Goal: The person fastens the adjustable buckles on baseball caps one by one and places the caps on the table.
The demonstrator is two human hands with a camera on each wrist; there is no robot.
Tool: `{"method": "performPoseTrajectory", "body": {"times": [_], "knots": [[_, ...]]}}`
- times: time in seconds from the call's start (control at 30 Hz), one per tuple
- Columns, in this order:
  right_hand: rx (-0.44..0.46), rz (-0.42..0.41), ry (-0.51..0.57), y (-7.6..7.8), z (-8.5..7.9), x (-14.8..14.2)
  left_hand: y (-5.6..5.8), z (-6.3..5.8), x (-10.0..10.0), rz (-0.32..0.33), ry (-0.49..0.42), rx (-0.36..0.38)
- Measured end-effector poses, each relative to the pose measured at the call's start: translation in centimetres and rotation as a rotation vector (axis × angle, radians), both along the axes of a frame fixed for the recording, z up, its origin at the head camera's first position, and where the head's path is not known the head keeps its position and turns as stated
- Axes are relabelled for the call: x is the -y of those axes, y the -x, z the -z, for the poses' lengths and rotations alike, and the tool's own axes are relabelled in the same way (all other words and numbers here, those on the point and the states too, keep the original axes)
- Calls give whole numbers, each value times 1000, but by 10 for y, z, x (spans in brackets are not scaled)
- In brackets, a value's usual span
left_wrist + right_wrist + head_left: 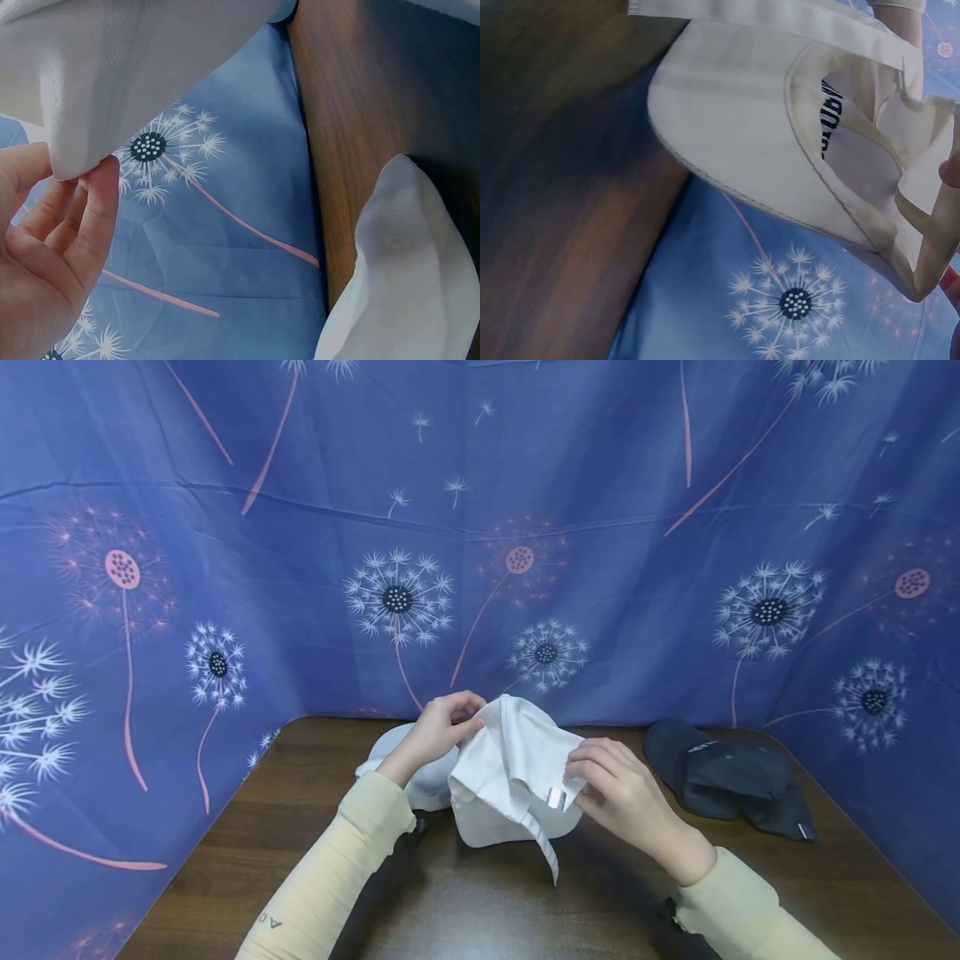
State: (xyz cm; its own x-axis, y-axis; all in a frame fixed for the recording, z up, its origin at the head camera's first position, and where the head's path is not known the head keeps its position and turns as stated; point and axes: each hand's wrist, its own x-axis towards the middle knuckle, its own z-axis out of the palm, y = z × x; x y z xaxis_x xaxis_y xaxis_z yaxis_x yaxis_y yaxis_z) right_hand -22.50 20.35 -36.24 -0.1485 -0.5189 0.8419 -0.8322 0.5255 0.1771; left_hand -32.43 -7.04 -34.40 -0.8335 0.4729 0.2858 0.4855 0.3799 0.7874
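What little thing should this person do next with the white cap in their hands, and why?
Perhaps bring the loose strap to the silver clasp: its end dangles free below the white cap, while the left hand pinches the cap and the right hand is beside the clasp.

Looks forward and down from the head, far enough back to take in left hand (437, 728), right hand (621, 789), white baseball cap (487, 747), wooden tabletop (487, 914) and dandelion-print cloth (465, 443). From the left wrist, faces the left hand close up, turned sideways. From the right wrist, looks slantwise at the brim (720, 112) from nearby. Shares cap, tabletop and cloth throughout.
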Motion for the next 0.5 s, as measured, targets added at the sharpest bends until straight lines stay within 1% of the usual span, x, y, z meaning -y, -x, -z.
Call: {"method": "performPoseTrajectory", "body": {"times": [0.23, 0.5], "knots": [[-33, -22, 40, -2, -9, 3, -2, 0, 1, 9, -9, 9], [-18, -56, 91, -3, -20, 6, -6, -1, 2, -9, 6, -12]]}}
